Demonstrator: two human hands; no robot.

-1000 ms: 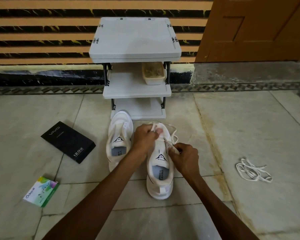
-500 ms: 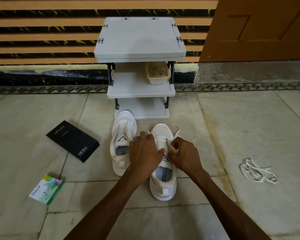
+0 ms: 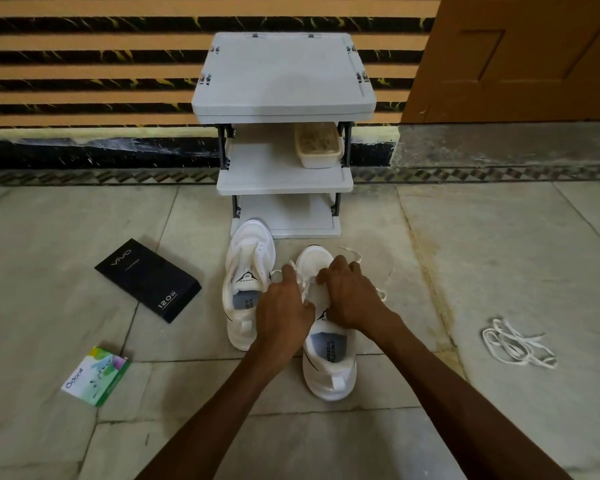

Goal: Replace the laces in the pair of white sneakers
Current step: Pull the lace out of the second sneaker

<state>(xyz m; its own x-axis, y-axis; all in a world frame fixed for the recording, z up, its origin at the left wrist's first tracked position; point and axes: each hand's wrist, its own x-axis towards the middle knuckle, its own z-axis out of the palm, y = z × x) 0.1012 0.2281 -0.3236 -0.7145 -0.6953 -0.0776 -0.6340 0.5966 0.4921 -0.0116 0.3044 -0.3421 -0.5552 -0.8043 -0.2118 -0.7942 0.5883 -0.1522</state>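
Note:
Two white sneakers stand side by side on the tiled floor, toes toward the rack. The left sneaker (image 3: 246,271) has no lace that I can see. Over the lacing area of the right sneaker (image 3: 329,362) are both my hands. My left hand (image 3: 284,306) pinches the white lace (image 3: 351,252) at the shoe's left eyelets, where a short loop sticks out beside the fingers. My right hand (image 3: 350,296) has its fingers curled down on the right eyelets, gripping the same lace; loose ends trail past it to the right. A pile of loose white laces (image 3: 516,344) lies far right.
A grey three-tier plastic rack (image 3: 284,81) stands just beyond the sneakers against the striped wall, with a tub (image 3: 317,147) on its middle shelf. A black box (image 3: 148,280) and a small green-white box (image 3: 96,381) lie on the left. A wooden door (image 3: 516,57) is at the back right.
Both hands came together from pulling the lace outward and moved forward onto the right sneaker's eyelets near the toe. The sneakers and loose laces have not shifted.

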